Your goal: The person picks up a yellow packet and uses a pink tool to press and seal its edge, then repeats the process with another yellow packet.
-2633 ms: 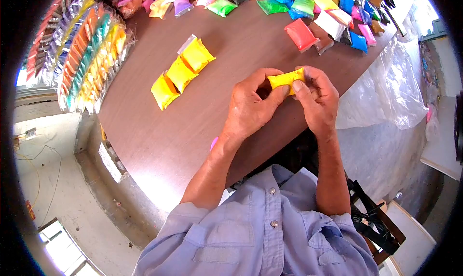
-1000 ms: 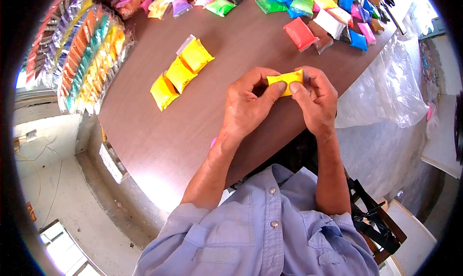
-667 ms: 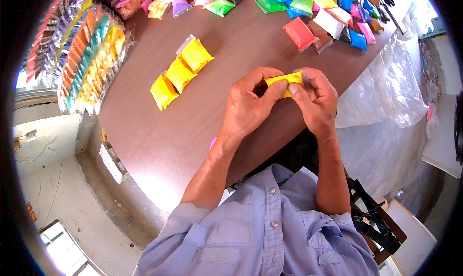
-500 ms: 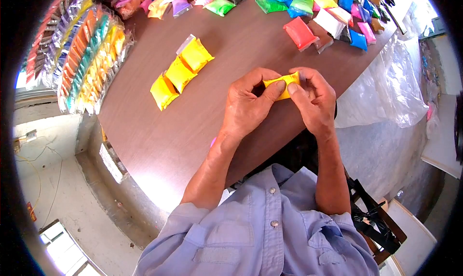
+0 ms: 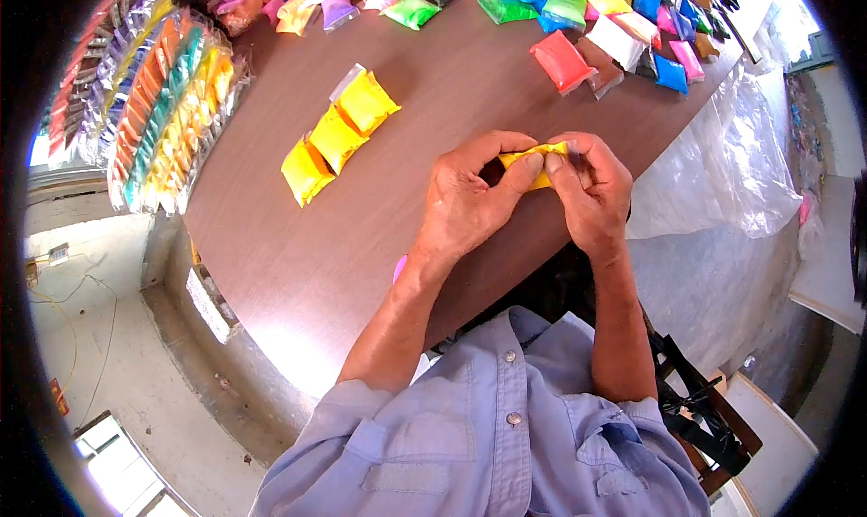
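Note:
A small yellow packet (image 5: 538,164) is pinched between my two hands above the right part of the brown table (image 5: 361,237). My left hand (image 5: 472,188) grips its left end, with the thumb on top. On the other end, my right hand (image 5: 591,186) presses with its thumb beside the left one. The fingers cover much of the packet. To the left of my hands, a joined row of yellow packets (image 5: 338,139) lies on the table.
Many coloured packets (image 5: 564,9) lie along the far edge, with a red packet (image 5: 562,63) nearest. Bagged strips of coloured packets (image 5: 172,111) are at the far left. Clear plastic sheeting (image 5: 722,165) hangs at the right. A pink thing (image 5: 400,268) shows by my left wrist.
Both thumbs have moved slightly and the held yellow packet looks more bunched, with less of it showing. More of the pink thing shows by my left wrist.

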`<control>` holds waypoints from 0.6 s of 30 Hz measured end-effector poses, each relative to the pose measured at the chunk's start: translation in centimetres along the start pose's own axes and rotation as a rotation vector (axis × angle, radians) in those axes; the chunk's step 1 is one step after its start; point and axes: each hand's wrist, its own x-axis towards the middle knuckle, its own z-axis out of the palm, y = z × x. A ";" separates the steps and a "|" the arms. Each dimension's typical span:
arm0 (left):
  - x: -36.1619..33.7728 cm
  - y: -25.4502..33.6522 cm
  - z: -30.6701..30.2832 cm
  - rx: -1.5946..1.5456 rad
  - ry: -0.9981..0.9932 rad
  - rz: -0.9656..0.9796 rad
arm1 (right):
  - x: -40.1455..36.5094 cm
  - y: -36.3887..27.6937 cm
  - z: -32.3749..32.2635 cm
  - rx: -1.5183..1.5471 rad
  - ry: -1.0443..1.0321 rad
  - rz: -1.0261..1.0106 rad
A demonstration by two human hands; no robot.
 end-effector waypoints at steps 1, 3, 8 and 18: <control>0.0 0.0 0.0 -0.003 -0.024 -0.025 | 0.0 0.2 -0.1 0.000 0.001 0.000; 0.0 -0.3 0.0 -0.018 -0.017 -0.023 | 0.1 0.5 -0.3 -0.002 -0.024 -0.023; -0.1 -0.5 -0.2 -0.032 0.017 -0.020 | 0.4 -0.7 0.5 0.035 -0.023 0.004; -0.1 0.4 0.1 0.029 0.014 -0.011 | 0.2 0.3 0.0 0.101 0.048 -0.005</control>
